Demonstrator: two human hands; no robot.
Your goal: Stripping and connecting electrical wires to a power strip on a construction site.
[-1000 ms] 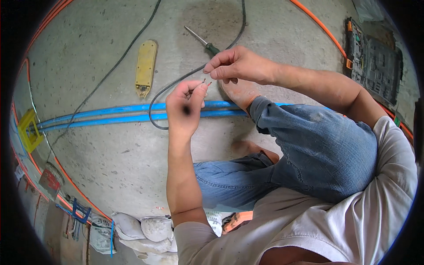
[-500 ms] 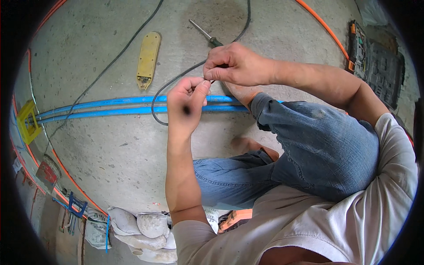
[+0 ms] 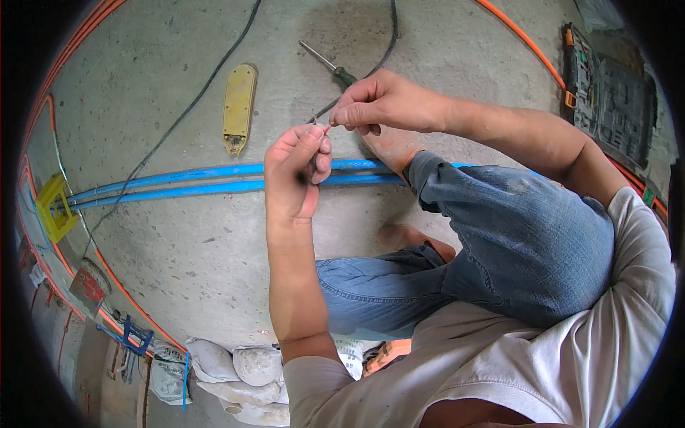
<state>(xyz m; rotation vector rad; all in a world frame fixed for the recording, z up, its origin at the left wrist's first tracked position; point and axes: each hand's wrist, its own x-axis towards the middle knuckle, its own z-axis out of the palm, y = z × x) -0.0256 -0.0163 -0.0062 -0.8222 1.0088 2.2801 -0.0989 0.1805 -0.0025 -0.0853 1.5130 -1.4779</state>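
In the head view my left hand (image 3: 291, 160) is closed, its thumb and fingers pinching a thin wire end with red on it (image 3: 326, 130). My right hand (image 3: 389, 103) has its thumb and index finger curled just above and right of that end; whether they grip it is too small to tell. Beyond my hands lie a screwdriver (image 3: 344, 76) with a green handle and a looping dark cable (image 3: 386, 55). A yellow elongated tool body (image 3: 239, 107) lies up and left of my left hand. My bare foot (image 3: 396, 148) rests below my right hand.
Two blue pipes (image 3: 214, 187) cross the floor to a yellow frame (image 3: 50, 221). An open black toolbox (image 3: 614, 107) lies upper right, orange conduits (image 3: 514, 36) along the edges. A red tool (image 3: 90, 287), a blue-framed tool (image 3: 134, 339) and white sacks (image 3: 250, 367) are lower left.
My right fingertips came down to the wire end by half a second ago and have since lifted slightly. My left hand has turned a little, its fingers curled further round.
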